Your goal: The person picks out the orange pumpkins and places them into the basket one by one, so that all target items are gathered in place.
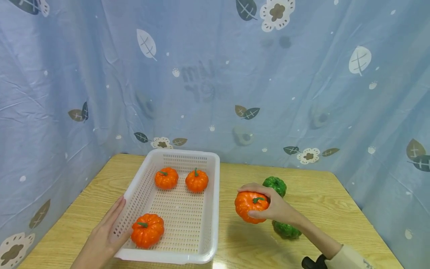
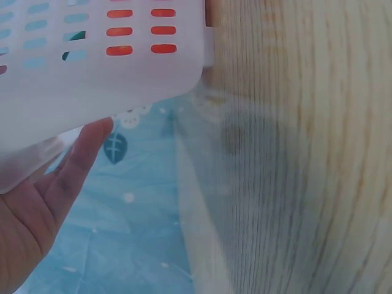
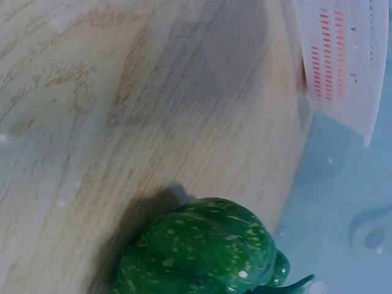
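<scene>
A white plastic basket (image 1: 209,257) with slotted walls stands on the left of the table, with three orange toy pumpkins inside: two at the back (image 1: 166,178) (image 1: 196,181) and one at the front left (image 1: 147,231). My left hand (image 1: 99,233) holds the basket's left rim, its thumb reaching over the edge beside the front pumpkin. In the left wrist view, fingers (image 2: 70,177) lie against the basket's rim (image 2: 92,113). Above the table, right of the basket, my right hand (image 1: 268,203) grips another orange pumpkin (image 1: 248,205) from its right side. The right wrist view does not show that hand.
Two green pumpkins, one behind (image 1: 275,185) and one in front (image 1: 286,229), sit partly hidden by the right hand and forearm. One green pumpkin (image 3: 199,251) looms close in the right wrist view. A blue patterned curtain (image 1: 215,93) surrounds the wooden table (image 1: 326,201).
</scene>
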